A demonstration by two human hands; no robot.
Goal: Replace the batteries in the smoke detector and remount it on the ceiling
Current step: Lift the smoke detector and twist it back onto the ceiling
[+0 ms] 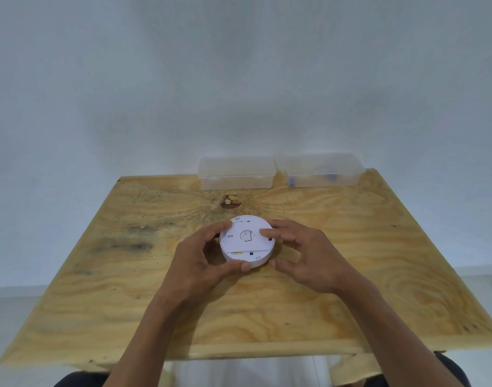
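Status check, working left to right. My left hand (203, 255) cups the left rim of the smoke detector (246, 241), fingers clamped on it: thumb at the near edge, fingertips at the far-left edge. The detector lies back-side up in the middle of the counter (351, 275), so it is already off the ceiling. Its back plate looks shut, with a round twist feature at the centre and a seam across the near part. No battery is visible on the counter, and I cannot tell whether the ones inside are old or new. My right hand (303, 252) holds the right rim, one finger pressing flat on the back plate, thumb at the near edge; those fingers are closed on the detector too. Farther back, a clear box (236, 173) looks empty; right of it a second clear box (324, 171) holds small bluish items, possibly batteries, too blurred to confirm. Judgement: early stage, opening the back. Swap, closing and remounting remain.
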